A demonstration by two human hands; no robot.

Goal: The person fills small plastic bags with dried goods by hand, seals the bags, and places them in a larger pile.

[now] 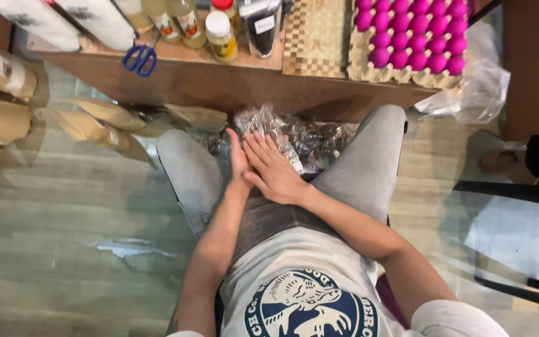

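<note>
clear plastic bags [285, 134] of dark contents are heaped on the floor between the knees, under the wooden table's edge [219, 84]. the right hand [274, 167] is laid flat over the left hand [238, 163], fingers stretched out and gripping nothing, just beside the nearest bag. pink eggs [416, 34] in a carton, bottles [219, 34] and blue scissors [140, 57] are seen on the table; brown paper bags [98, 122] lie at the left.

The left hand [239, 163] and right hand [274, 168] meet flat, fingers extended, the right palm laid over the left, between the seated person's knees. Just beyond their fingertips lie crinkled clear plastic bags [294, 134] of dark contents, heaped low under the wooden table's edge.
</note>
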